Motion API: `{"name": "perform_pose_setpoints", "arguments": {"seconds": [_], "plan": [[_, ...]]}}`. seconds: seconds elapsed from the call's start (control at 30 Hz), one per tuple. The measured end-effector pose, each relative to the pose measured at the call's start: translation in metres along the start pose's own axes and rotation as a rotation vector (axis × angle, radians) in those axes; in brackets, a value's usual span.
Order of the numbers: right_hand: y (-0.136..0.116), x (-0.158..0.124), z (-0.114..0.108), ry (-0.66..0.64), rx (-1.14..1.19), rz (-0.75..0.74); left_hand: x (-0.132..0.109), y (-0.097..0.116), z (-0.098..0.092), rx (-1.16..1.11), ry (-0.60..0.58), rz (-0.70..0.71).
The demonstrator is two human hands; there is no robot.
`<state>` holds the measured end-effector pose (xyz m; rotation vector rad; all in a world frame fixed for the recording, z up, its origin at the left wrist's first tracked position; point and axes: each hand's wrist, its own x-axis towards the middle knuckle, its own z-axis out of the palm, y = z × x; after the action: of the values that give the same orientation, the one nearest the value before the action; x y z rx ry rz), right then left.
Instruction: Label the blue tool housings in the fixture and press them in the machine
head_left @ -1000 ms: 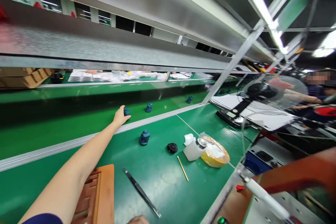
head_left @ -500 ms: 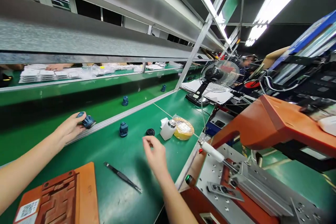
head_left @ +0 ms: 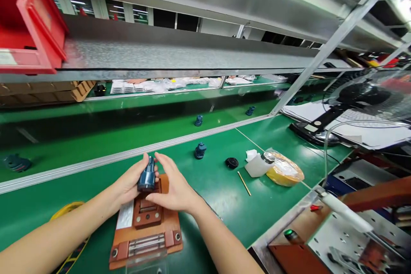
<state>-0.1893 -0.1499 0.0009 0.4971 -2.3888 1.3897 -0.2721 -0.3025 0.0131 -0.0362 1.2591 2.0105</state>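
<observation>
My left hand [head_left: 130,182] and my right hand [head_left: 171,186] together hold a small dark blue plastic part [head_left: 147,176] upright over an orange-brown fixture block [head_left: 146,222] on the green bench. Fingers of both hands wrap the part from either side. More blue parts of the same kind stand nearby: one [head_left: 199,150] on the bench behind my hands, one [head_left: 198,120] and another [head_left: 250,111] on the green conveyor belt, and one [head_left: 16,162] at the belt's far left.
A black round cap [head_left: 231,162], a thin stick [head_left: 244,183], a white bottle [head_left: 259,165] and a yellow tape roll [head_left: 285,173] lie to the right. A desk fan [head_left: 362,98] stands at the right. An orange machine with a white handle [head_left: 343,212] fills the lower right. A red bin [head_left: 28,30] sits on the shelf.
My left hand brought the blue part from the conveyor edge down to the fixture. My right hand moved left and closed on it too. The view swung left.
</observation>
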Motion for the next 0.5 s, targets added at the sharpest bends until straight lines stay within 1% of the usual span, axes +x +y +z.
{"name": "perform_pose_setpoints", "arguments": {"seconds": [0.07,0.17,0.27,0.33,0.4,0.43,0.5], "plan": [[-0.004,0.01,0.012,-0.117,0.025,-0.04,-0.015,-0.007,-0.008,0.036,0.025,0.003],[0.001,0.011,0.026,-0.19,0.009,-0.044,-0.04,-0.008,-0.024,0.092,0.104,0.032],[0.012,0.002,0.03,-0.259,-0.104,0.028,-0.074,0.0,-0.05,0.309,0.211,0.104],[0.019,-0.004,0.028,-0.311,-0.134,0.053,-0.101,0.002,-0.07,0.48,0.256,0.123],[0.025,-0.008,0.026,-0.33,-0.131,0.053,-0.13,-0.004,-0.089,0.62,0.259,0.073],[0.027,-0.009,0.024,-0.338,-0.125,0.052,-0.144,-0.012,-0.095,0.684,0.237,0.037],[0.032,-0.011,0.024,-0.38,-0.12,0.06,-0.169,-0.037,-0.103,0.757,0.13,-0.04]]}}
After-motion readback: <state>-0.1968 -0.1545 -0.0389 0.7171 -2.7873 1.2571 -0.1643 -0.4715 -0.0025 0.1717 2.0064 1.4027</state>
